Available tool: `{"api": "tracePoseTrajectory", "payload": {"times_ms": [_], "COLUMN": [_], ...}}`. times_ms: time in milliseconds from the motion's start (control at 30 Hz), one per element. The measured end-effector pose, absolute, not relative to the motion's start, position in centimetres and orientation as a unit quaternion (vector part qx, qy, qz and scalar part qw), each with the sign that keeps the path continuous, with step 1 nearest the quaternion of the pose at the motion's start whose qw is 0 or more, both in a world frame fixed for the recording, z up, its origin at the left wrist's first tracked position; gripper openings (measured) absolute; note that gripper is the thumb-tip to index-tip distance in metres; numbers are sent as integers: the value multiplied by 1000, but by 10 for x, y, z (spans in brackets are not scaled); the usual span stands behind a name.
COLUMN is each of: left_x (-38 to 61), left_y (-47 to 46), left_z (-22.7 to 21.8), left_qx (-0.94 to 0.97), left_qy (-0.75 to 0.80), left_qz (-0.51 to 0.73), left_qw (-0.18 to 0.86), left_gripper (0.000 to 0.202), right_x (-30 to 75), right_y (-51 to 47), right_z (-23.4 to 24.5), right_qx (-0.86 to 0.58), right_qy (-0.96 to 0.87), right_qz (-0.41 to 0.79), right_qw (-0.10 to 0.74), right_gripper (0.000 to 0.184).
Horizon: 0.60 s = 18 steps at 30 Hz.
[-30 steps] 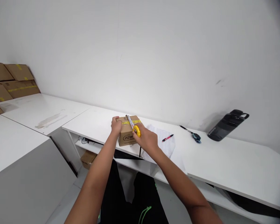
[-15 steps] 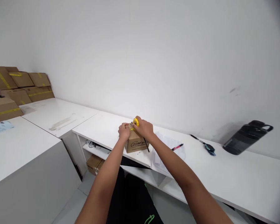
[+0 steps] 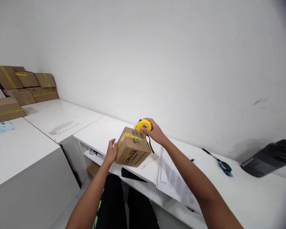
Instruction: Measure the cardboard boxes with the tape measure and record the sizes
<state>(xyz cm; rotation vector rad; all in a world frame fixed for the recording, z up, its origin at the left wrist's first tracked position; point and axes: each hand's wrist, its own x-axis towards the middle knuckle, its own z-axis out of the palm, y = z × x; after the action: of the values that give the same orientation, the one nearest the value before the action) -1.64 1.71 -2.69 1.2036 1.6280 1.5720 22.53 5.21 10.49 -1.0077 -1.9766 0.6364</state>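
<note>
A small cardboard box (image 3: 133, 149) with yellow tape across its top stands tilted near the front edge of the white counter. Its near face carries black print. My left hand (image 3: 111, 152) grips the box at its left side, some of the fingers hidden by the box. Above the box's far right corner, my right hand (image 3: 156, 131) is closed around a yellow tape measure (image 3: 139, 126). A black wrist strap (image 3: 151, 147) dangles from the tape measure beside the box. I cannot make out any blade drawn from it.
Printed papers (image 3: 175, 176) lie right of the box, partly under my right forearm. Farther right are a dark pen-like object with a teal part (image 3: 225, 167) and a black bottle (image 3: 264, 159) by the wall. Taped boxes (image 3: 44, 94) are stacked at the far left.
The box has turned and tipped, showing more of its printed face. My left hand has moved from its top to its left side. The tape measure has come up off the box's top.
</note>
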Motion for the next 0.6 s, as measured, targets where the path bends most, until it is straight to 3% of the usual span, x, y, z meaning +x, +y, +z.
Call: {"api": "tracePoseTrajectory", "payload": {"times_ms": [100, 200, 333, 467, 600], "left_x": [-11, 1, 18, 36, 43], "left_y": [23, 23, 0, -18, -16], "left_z": [-36, -25, 2, 14, 13], "left_qx": [406, 365, 465, 508, 479], "left_qy": [629, 628, 501, 442, 460], "left_qz": [614, 636, 629, 597, 622], "left_qw": [253, 259, 370, 437, 414], "left_gripper": [50, 47, 52, 73, 66], "right_x": [217, 206, 193, 181, 178], "right_y": [42, 44, 53, 55, 54], "right_z": [101, 102, 107, 113, 121], "right_qx": [-359, -362, -339, -307, -308], "right_qy": [-826, -856, -888, -922, -939], "right_qz": [265, 229, 184, 119, 52], "right_qw": [346, 289, 251, 205, 147], "right_gripper": [58, 54, 57, 55, 53]}}
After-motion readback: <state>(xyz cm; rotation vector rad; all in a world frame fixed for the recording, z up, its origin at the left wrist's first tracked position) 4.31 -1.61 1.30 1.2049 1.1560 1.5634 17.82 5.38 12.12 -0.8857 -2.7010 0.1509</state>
